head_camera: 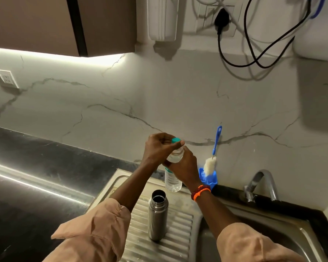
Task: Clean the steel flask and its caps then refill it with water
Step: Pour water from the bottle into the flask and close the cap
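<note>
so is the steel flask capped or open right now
Open. The steel flask stands upright on the sink drainboard, with no cap on it and its dark mouth showing.

Both arms wear loose sleeves of a pale peach or salmon cloth, pushed up toward the elbows so the forearms are bare. The left sleeve [95,229] bunches in thick rumpled folds with a turned-back edge; the right sleeve [254,246] shows a wide creased cuff. On the right wrist sit stacked bracelets [200,191]: a bright orange cord band beside dark reddish-brown beads. No rings or watch show.
</note>
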